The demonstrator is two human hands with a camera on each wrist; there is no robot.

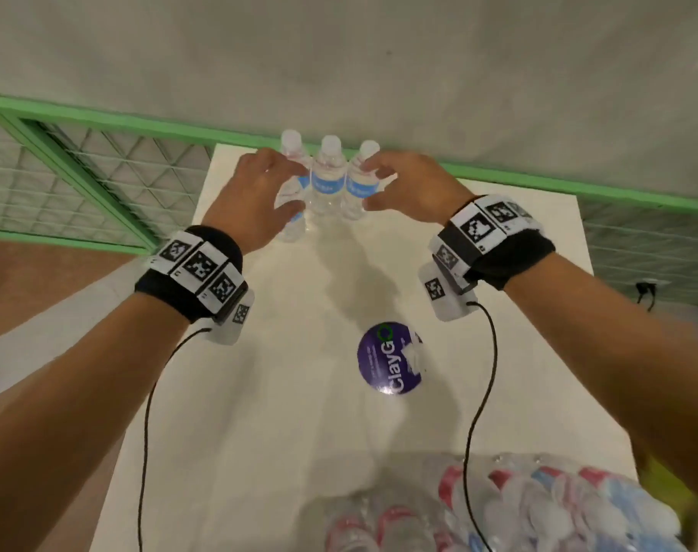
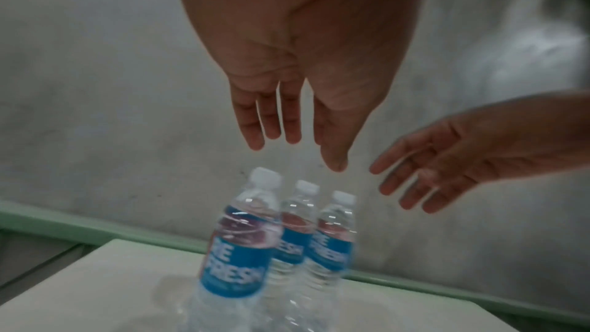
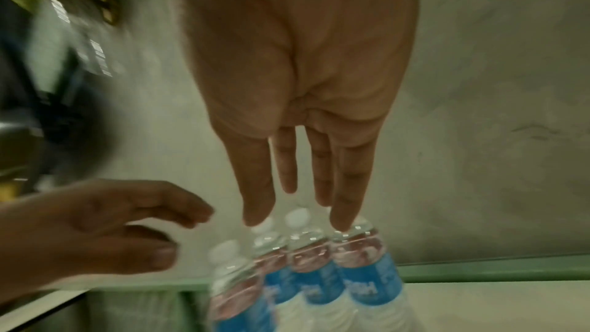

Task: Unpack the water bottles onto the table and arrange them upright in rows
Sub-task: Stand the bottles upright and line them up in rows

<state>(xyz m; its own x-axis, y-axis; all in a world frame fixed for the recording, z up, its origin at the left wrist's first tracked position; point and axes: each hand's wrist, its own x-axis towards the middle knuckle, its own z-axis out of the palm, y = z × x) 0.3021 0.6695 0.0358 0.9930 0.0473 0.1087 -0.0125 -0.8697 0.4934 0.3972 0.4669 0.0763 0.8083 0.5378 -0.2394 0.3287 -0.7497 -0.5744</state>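
At the far edge of the white surface [image 1: 283, 392]: clear plastic water bottles with blue labels [image 1: 328, 181], upright, touching in a cluster. Left hand [image 1: 255, 193] and right hand [image 1: 409, 185] flank them, fingers relaxed, gripping nothing. Nearer than the cluster: round purple sticker [image 1: 391, 358]; shrink-wrapped bottle pack [image 1: 499, 511].

Both arms reach forward, left hand [image 1: 255, 193] and right hand [image 1: 409, 187] with fingers loosely extended, holding nothing.
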